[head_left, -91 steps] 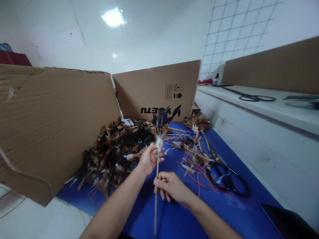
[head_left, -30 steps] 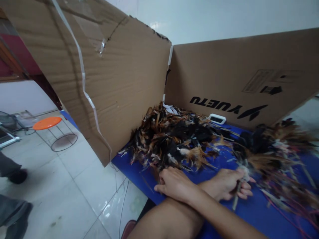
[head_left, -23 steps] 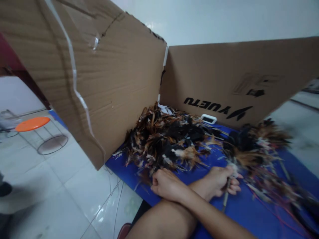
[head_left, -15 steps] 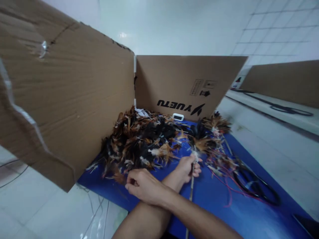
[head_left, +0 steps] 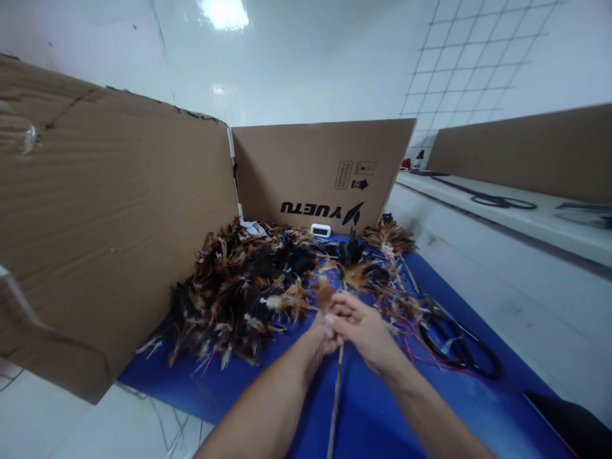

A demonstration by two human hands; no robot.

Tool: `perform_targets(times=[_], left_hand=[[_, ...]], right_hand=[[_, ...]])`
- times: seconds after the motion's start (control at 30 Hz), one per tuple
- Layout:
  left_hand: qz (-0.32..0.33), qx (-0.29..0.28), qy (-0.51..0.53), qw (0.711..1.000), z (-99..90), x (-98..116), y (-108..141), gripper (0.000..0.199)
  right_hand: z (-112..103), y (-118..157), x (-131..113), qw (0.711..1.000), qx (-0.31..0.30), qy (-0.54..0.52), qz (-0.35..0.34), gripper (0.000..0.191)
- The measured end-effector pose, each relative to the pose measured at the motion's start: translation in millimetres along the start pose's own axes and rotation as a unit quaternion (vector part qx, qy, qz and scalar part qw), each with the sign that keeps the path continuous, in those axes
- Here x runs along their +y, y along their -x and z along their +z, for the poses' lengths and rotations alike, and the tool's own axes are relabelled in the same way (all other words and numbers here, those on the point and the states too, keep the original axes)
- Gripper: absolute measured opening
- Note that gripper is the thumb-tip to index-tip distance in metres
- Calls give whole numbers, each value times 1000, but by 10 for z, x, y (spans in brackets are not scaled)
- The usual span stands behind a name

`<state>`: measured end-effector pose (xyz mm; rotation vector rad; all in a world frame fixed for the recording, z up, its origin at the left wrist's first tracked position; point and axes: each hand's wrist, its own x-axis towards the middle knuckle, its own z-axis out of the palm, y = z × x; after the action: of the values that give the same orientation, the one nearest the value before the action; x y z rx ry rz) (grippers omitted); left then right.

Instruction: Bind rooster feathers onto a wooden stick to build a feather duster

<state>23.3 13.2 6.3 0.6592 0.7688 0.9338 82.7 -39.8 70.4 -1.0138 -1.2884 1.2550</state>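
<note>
My left hand (head_left: 326, 333) is closed round a thin stick (head_left: 336, 395) that runs down toward the bottom edge. Black and brown feathers (head_left: 356, 271) fan out at the stick's far end. Close against it, my right hand (head_left: 356, 319) pinches a small brown feather (head_left: 325, 294), blurred by motion. Where the two hands meet, the fingers partly hide one another. A large heap of brown, black and white feathers (head_left: 248, 280) lies to the left on the blue tabletop (head_left: 377, 408).
Black-handled scissors (head_left: 461, 344) and red strings (head_left: 414, 335) lie on the right. A feather bundle (head_left: 389, 236) and a small white device (head_left: 320, 230) are at the back. Cardboard panels (head_left: 129, 210) stand at the left and behind. A white ledge (head_left: 507, 217) runs along the right.
My right hand has moved from the feather heap on the left to my left hand, bringing a feather. The arms have uncrossed. The camera view has shifted.
</note>
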Motion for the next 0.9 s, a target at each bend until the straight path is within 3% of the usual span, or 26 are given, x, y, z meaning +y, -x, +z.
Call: perform_targets(times=[0.17, 0.23, 0.47, 0.7, 0.9], left_hand=[[-55, -148, 69, 985, -29, 40, -84, 37], [-58, -166, 85, 981, -37, 47, -86, 32], [-50, -129, 93, 986, -30, 90, -50, 26], [-30, -121, 92, 988, -44, 130, -48, 22], [40, -108, 21, 993, 28, 131, 33, 28]], right_hand=[[-503, -131, 23, 980, 134, -145, -39, 30], [-586, -152, 33, 973, 159, -161, -44, 26], [-597, -158, 80, 975, 134, -169, -53, 20], [-628, -191, 165, 984, 136, -100, -49, 23], [-637, -238, 271, 990, 118, -65, -41, 28]])
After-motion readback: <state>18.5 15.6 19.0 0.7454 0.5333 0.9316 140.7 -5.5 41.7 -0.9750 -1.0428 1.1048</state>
